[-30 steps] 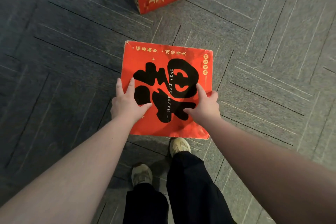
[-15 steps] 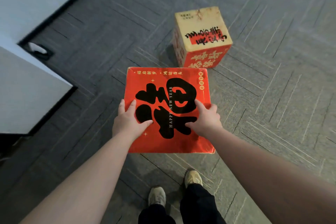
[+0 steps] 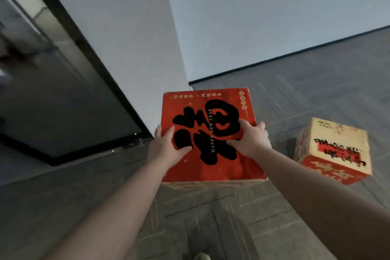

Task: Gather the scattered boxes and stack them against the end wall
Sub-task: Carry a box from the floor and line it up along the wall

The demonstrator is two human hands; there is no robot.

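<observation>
Fingers (image 3: 260, 127) of the right hand (image 3: 252, 140) are curling over the right edge of a flat red box (image 3: 211, 133) while its thumb is pressing down on the black lettering of the lid, and the left hand (image 3: 166, 148) is gripping the opposite edge in the same way, fingers lying along the side and thumb stretching across the top; both hands are closing firmly on the box and holding nothing else. The box is being carried level in front of the person, clear of the grey carpet (image 3: 211, 207), with its far edge pointing toward the white wall (image 3: 274, 17) ahead and a wall corner just beyond its upper left. The black skirting line (image 3: 274, 59) where that wall meets the floor is running off to the right, so the stacking spot appears to lie forward and slightly right of the hands, and both hands are sitting about equally near it. A second box (image 3: 331, 150), cream-topped with red sides, is resting on the carpet to the right of the carried one, nearer the right hand and apart from the wall. A dark glass panel (image 3: 63, 101) is filling the left side. Whether this wall is the end wall cannot be told
</observation>
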